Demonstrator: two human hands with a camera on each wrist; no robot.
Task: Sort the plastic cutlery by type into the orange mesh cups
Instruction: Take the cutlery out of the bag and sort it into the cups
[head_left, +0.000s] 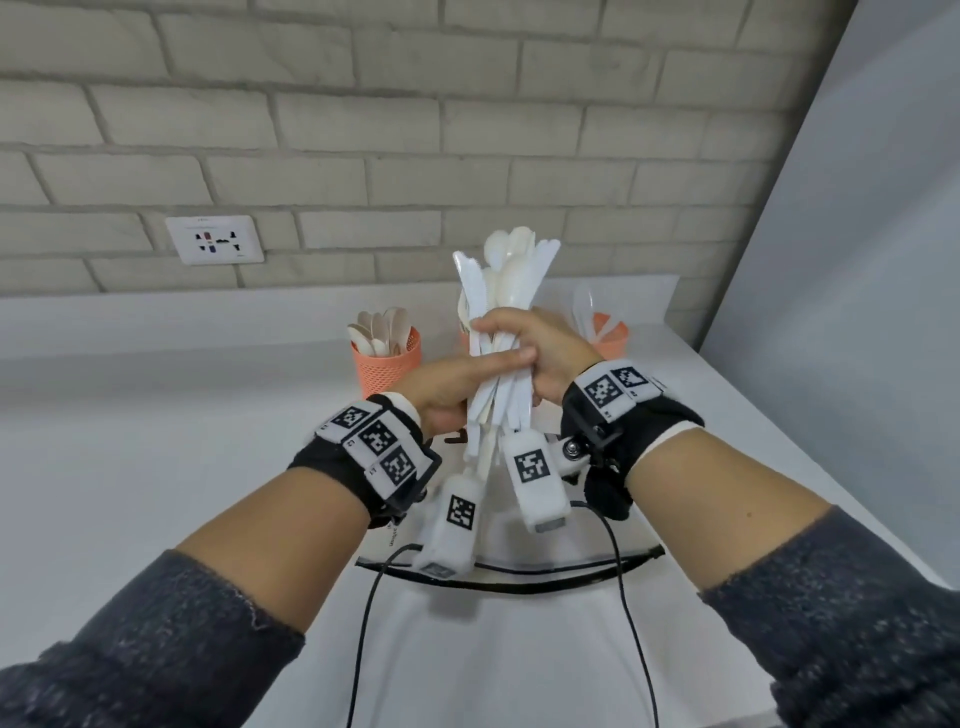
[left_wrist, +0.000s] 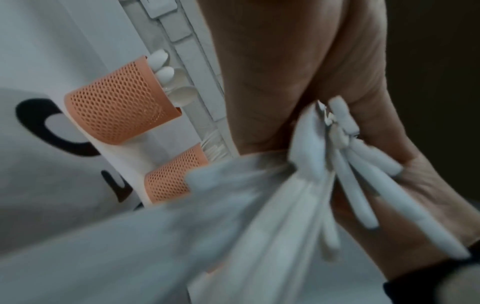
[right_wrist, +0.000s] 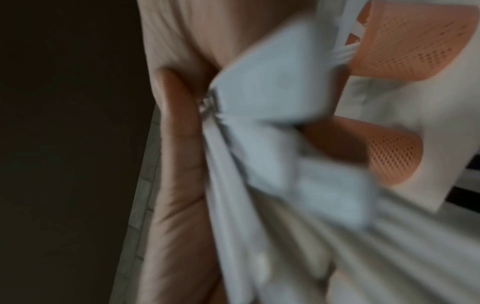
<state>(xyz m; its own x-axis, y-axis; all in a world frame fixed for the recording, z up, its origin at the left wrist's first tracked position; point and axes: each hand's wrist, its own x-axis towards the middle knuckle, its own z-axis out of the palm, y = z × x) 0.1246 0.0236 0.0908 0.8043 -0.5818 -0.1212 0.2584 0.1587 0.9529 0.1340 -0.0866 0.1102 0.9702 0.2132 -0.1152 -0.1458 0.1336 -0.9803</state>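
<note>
Holding one upright bundle of white plastic knives and spoons (head_left: 498, 332) above the white surface (head_left: 156, 441), the left hand (head_left: 452, 387) and right hand (head_left: 540, 353) both curl around its handles. Pulling one piece at a time should keep the rest from slipping. Three orange mesh cups (head_left: 387, 366) stand just beyond, near the brick wall (head_left: 363, 130), with open room nearer the person.

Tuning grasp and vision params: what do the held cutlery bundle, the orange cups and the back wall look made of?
Cutlery bundle: thin white plastic, smooth, slightly translucent and glossy at the spoon bowls and knife blades.
Left orange cup: perforated mesh wall, matte; plastic or coated metal, cannot tell. The right orange cup looks alike.
Back wall: brick pattern painted matt off-white, rough surface.
Both hands, left hand and right hand, grip the bundle.
</note>
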